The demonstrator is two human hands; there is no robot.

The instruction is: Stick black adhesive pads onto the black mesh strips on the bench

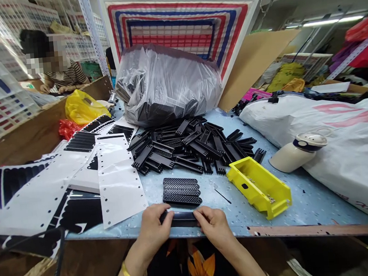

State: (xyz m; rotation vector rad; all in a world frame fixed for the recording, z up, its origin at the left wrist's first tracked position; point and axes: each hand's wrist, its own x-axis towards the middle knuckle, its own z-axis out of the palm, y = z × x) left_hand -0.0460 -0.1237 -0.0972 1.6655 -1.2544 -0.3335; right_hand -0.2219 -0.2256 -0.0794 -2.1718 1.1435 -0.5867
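Note:
Between my two hands is a flat black plastic strip [183, 217], held level at the front edge of the blue table. My left hand [156, 224] pinches its left end, and my right hand [212, 221] grips the right end with thumb and fingers. Just beyond it lies a neat row of several black pieces with a patterned surface [181, 191]. Behind these spreads a loose heap of black plastic pieces [187, 146]. Left of my hands, a white backing sheet [118, 178] carries one black strip near its top.
A yellow bin [259, 187] with small metal parts stands right of my hands, near a cream bottle [297, 151] and a white sack [332, 142]. More sticker sheets [31, 198] cover the left side. A full plastic bag [169, 83] stands behind the heap. Another person [62, 67] sits far left.

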